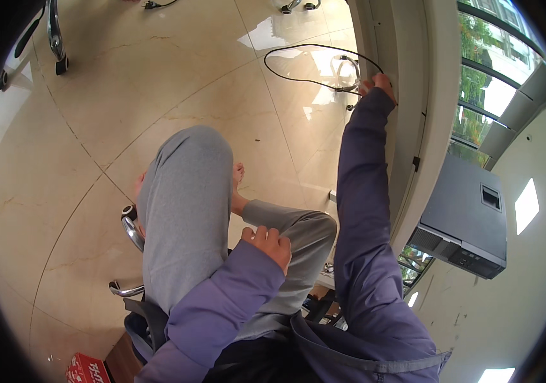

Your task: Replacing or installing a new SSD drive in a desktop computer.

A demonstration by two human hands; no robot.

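Note:
A thin black cable (295, 46) hangs in a wide loop at the upper right, beside the long pale edge of the furniture. My right hand (378, 85), at the end of an outstretched purple sleeve, is closed around it where the loop meets that edge. The cable's ends are hidden. My left hand (266, 246) rests on my grey trousers (186, 210) at the lap, its fingers curled in and no object showing in it. The fingertips and palm are out of sight.
A black computer tower (467, 214) stands to the right, past the pale edge (407, 127). Chrome chair legs (56, 38) on casters are at the upper left; another chair's legs (131, 226) are beside my knee. A red box (86, 369) lies lower left. A plug (153, 5) is on the tiles.

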